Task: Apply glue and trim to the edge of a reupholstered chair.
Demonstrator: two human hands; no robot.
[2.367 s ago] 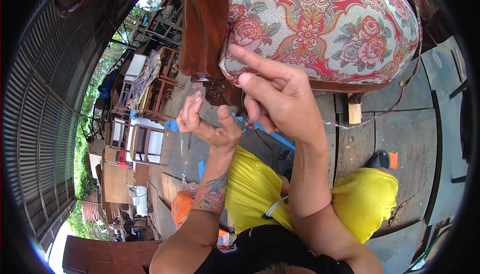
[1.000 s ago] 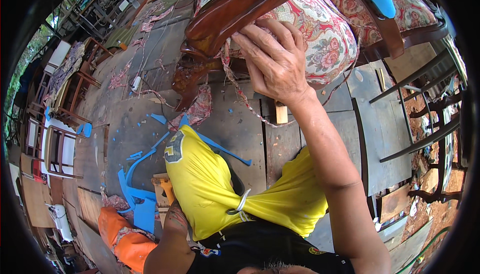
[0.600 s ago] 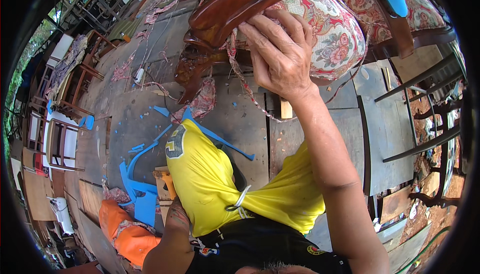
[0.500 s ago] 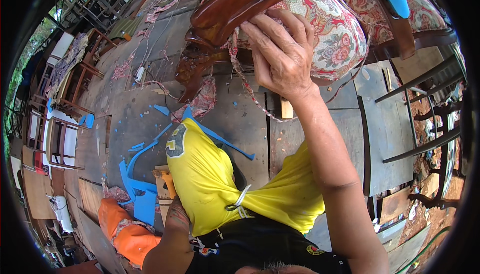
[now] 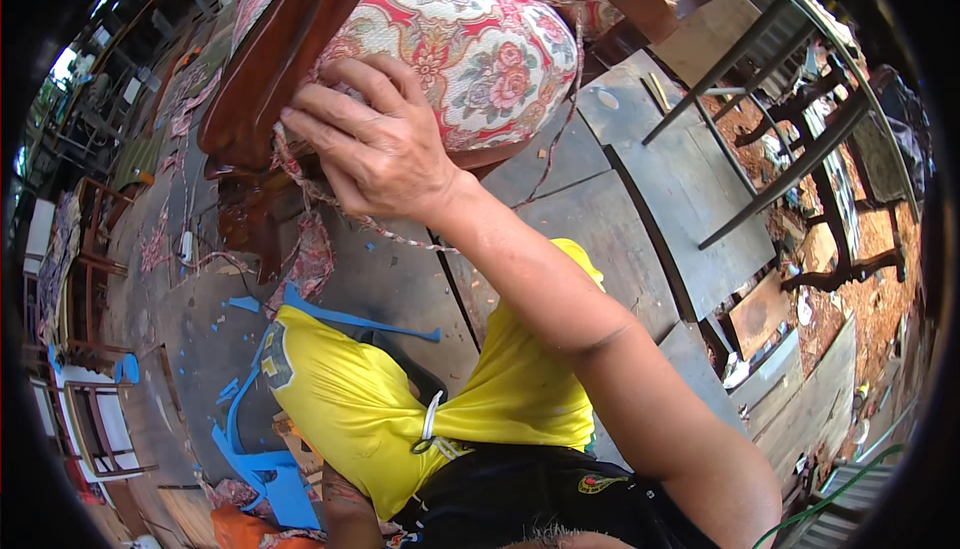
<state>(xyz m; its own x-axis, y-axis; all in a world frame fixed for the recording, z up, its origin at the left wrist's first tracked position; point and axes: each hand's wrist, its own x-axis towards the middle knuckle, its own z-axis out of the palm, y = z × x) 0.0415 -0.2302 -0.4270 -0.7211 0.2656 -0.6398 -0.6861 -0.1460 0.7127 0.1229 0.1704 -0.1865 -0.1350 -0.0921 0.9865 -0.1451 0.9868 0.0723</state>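
Observation:
My right hand (image 5: pixel 370 139) is closed at the seam between a red-and-white floral upholstered cushion (image 5: pixel 480 74) and the carved dark wood frame (image 5: pixel 275 44). Its fingertips are partly hidden, so I cannot make out exactly what they pinch. A patterned cord (image 5: pixel 425 243) hangs from beside the fingertips, loops beneath my hand and rises along the cushion's right. Only the tattooed forearm of my left arm shows low in the head view, left of my torso; its hand is hidden behind my yellow-clad left leg.
Blue offcuts (image 5: pixel 265 469) and floral fabric scraps (image 5: pixel 315 249) lie on the uneven board floor (image 5: pixel 660 224). Metal legs (image 5: pixel 780 169) and carved dark frames stand at the right. Wooden chairs (image 5: pixel 100 419) line the left. An orange item (image 5: pixel 255 524) lies at bottom left.
From 2.4 seconds ago, my left hand has dropped from beside the frame out of sight, and my pointing right hand has curled against the seam. Lately the view has turned, shifting the chair leftward.

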